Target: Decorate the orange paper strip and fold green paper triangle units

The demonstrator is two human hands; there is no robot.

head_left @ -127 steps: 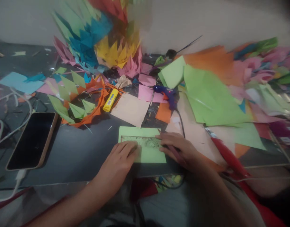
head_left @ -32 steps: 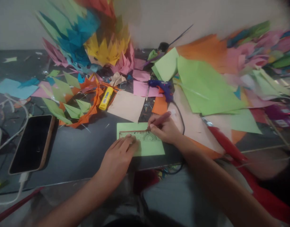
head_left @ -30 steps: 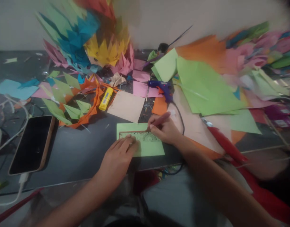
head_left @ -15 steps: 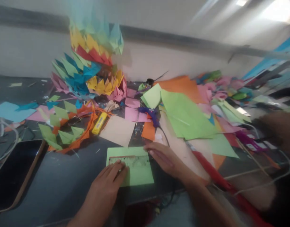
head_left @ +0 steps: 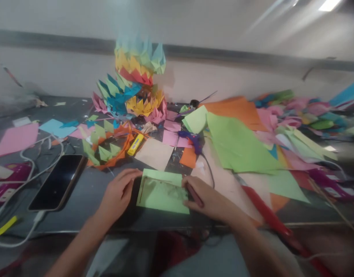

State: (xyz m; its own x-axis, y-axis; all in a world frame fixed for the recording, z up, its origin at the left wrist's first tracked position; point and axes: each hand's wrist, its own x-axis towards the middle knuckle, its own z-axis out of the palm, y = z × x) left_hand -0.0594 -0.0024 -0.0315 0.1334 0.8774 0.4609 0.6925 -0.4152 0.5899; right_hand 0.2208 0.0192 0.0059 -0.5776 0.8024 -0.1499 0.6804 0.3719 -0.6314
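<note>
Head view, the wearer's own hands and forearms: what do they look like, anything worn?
Left hand and right hand are both ungloved. The forearms show no sleeves, and no watch or bracelet is visible at either wrist. Too blurred to rule out a ring.

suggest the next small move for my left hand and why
Perhaps press the left hand down on the ruler to steady it: it sits at the light green paper's upper left corner, off the ruler, while the right hand, holding a pen, is by the ruler's blurred right end.

The forearms [head_left: 83, 238] are bare, the lap clothing [head_left: 220, 256] greyish.
</note>
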